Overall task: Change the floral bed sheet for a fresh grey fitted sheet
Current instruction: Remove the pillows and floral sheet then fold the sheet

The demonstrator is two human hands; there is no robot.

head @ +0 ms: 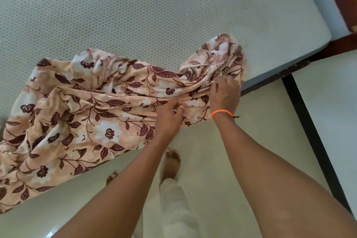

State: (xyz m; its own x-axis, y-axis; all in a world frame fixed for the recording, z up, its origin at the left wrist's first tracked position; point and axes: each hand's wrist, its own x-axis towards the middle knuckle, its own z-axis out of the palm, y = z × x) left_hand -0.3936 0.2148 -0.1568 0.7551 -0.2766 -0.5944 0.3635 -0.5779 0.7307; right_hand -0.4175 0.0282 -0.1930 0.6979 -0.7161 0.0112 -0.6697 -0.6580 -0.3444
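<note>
I have both hands on the floral sheet, which lies bunched along the near edge of the bare mattress, long axis running left to right. My right hand grips the gathered right end; my left hand pinches a fold just beside it. The bulk trails away left (no grey sheet in view), so I judge gathering must go leftward.
</note>
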